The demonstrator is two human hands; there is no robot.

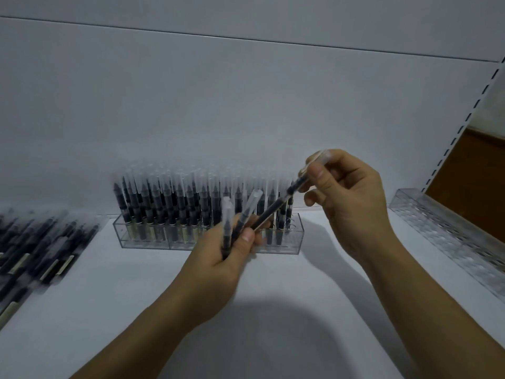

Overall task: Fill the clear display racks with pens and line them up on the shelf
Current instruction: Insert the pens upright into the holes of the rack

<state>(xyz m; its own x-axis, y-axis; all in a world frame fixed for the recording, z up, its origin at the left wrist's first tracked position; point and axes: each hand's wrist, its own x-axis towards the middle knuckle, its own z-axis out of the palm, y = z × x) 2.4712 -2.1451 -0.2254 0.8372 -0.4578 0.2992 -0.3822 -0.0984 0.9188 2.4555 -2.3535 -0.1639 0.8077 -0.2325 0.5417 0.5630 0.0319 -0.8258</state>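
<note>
A clear display rack (142,239) stands on the white shelf against the back wall, nearly full of upright black pens with clear caps. In front of its right part, my left hand (218,269) grips a small bunch of pens (228,222) pointing up. My right hand (352,201) pinches the capped end of a single pen (281,203), which slants down-left towards the left hand's bunch. The rack's right end shows a few open holes.
A heap of loose black pens (35,250) lies on the shelf at the far left. An empty clear rack (448,233) sits slanted at the right, below a slotted shelf upright (464,124). The white shelf surface (136,296) spreads in front.
</note>
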